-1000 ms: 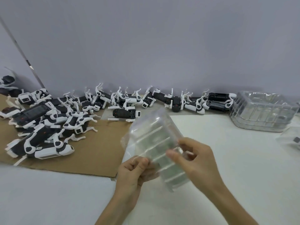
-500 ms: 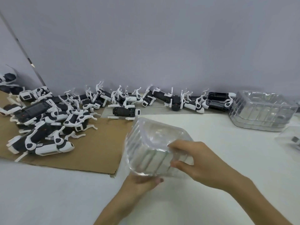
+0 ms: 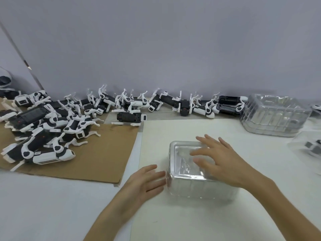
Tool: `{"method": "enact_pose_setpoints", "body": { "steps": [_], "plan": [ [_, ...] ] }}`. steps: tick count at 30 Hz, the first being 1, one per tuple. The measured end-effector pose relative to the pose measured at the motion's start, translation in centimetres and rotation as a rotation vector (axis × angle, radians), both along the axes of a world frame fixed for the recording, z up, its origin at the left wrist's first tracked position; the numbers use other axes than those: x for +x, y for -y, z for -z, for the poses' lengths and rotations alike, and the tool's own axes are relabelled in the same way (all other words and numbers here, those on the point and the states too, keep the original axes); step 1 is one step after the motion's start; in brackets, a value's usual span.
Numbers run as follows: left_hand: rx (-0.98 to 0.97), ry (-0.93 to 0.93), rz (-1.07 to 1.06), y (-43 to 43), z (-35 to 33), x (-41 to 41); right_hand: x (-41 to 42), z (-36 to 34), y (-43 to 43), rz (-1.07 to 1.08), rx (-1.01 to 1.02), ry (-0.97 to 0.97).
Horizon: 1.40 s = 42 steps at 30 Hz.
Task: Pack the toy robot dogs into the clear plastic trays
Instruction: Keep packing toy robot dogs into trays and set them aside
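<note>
Grey-violet wall (image 3: 156,49) backs a pale counter (image 3: 43,206) carrying a brown cardboard sheet (image 3: 107,153) on the left and a white sheet (image 3: 191,129) at centre. Toy robot dogs (image 3: 43,122), black-bodied with white legs, lie heaped on the cardboard, and more are strung along the foot of the wall. None is in hand. One clear plastic tray (image 3: 194,186) stands on the white sheet directly before the person. Glare prevents confirming whether its cavity faces up. The left hand (image 3: 145,181) is released, fingers straight, its tips just beside or touching the tray's left wall. The right hand (image 3: 220,162) is likewise released, fingers spread above the tray's top. Actual contact cannot be confirmed. A stack of further trays (image 3: 272,115) sits at the far right, well apart. Judgement: the tray is positioned and empty, so packing of this unit has not begun. Risks noted: the tray looks light and thin-walled and neither hand grips it, so a nudge or a dog pressed in off-centre could slide or tip it. The dogs' thin legs interlock in the heap, so lifting one may drag its neighbours across the cardboard or strain a leg. A splayed leg may also catch the tray rim and prevent proper seating.
</note>
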<state>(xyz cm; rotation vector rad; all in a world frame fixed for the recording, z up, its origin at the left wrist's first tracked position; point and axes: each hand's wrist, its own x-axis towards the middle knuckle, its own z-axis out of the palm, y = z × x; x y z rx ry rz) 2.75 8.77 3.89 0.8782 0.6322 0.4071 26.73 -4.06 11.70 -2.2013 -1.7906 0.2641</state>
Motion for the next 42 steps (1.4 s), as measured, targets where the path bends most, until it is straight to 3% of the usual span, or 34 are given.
{"method": "enact_pose_setpoints", "body": {
  "steps": [3,7,10,13,17,23,27,29,31,34,36,39,41,42],
  "plan": [
    [-0.005,0.041,0.005,0.1,0.1,0.0,-0.6,-0.6,0.7,-0.024,0.217,-0.032],
    [-0.035,0.077,0.003,0.2,0.0,-0.2,-1.6,-0.4,2.0,-0.125,-0.002,-0.002],
    [0.024,0.048,-0.093,1.2,-0.3,0.2,-2.4,-0.2,1.6,-0.056,0.187,-0.021],
    [0.182,0.007,-0.118,2.8,-1.4,1.1,-3.4,-1.2,0.9,0.03,0.466,-0.255],
    [0.391,0.124,-0.091,4.2,-3.2,2.5,-6.0,-1.7,0.1,-0.048,0.531,-0.405],
    [0.389,0.247,-0.288,4.0,-4.0,1.8,-7.1,-2.2,0.0,-0.01,0.611,-0.808],
    [0.311,0.173,-0.522,1.9,-2.8,-1.6,-3.5,-3.5,0.8,0.225,0.83,-1.012],
    [0.26,0.2,-0.583,0.8,-2.6,-3.3,-1.3,-4.5,1.7,0.257,0.879,-0.898],
    [0.222,0.222,-0.558,0.6,-2.4,-3.8,0.4,-4.5,2.4,0.244,0.88,-0.649],
    [0.154,0.114,-0.529,0.8,-1.9,-3.7,1.3,-3.4,2.6,0.207,0.79,-0.348],
    [0.101,-0.025,-0.492,1.2,-1.5,-4.4,1.8,-1.7,2.7,0.166,0.678,-0.2],
    [0.068,-0.155,-0.465,1.9,-1.8,-6.0,2.5,1.1,3.1,0.101,0.334,-0.095],
    [0.166,-0.252,-0.727,2.7,-2.6,-6.9,2.9,2.2,3.6,0.106,0.201,-0.049],
    [0.312,-0.289,-0.898,3.3,-3.3,-7.2,3.0,2.3,3.7,0.113,0.197,-0.037]
  ]
}}
